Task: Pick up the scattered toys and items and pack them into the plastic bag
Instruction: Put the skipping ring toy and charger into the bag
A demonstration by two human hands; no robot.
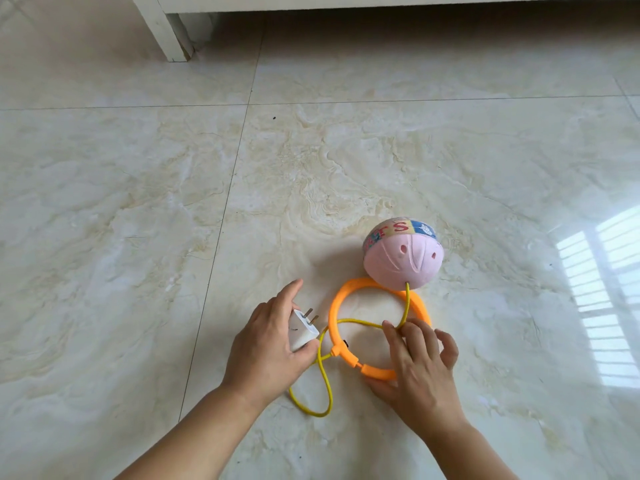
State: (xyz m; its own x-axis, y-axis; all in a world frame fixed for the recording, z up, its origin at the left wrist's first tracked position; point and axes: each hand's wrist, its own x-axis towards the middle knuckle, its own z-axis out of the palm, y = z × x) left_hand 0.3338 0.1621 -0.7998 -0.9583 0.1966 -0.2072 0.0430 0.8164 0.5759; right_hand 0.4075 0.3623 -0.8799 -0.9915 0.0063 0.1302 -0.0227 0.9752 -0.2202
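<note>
A skip-ball toy lies on the floor: a pink ball (401, 259) with a lettered band, an orange ring (337, 308) and a yellow cord (327, 389) that joins them and loops toward me. My left hand (266, 348) holds a white plug charger (303, 329) with its two prongs pointing up and right. My right hand (419, 368) rests over the near right part of the orange ring, with fingers curled around the ring and touching the yellow cord. No plastic bag is in view.
The floor is glossy beige marble tile (311, 168). A white furniture leg (166, 32) and a low white frame run along the top edge. Window light reflects on the tiles at the right (602, 296).
</note>
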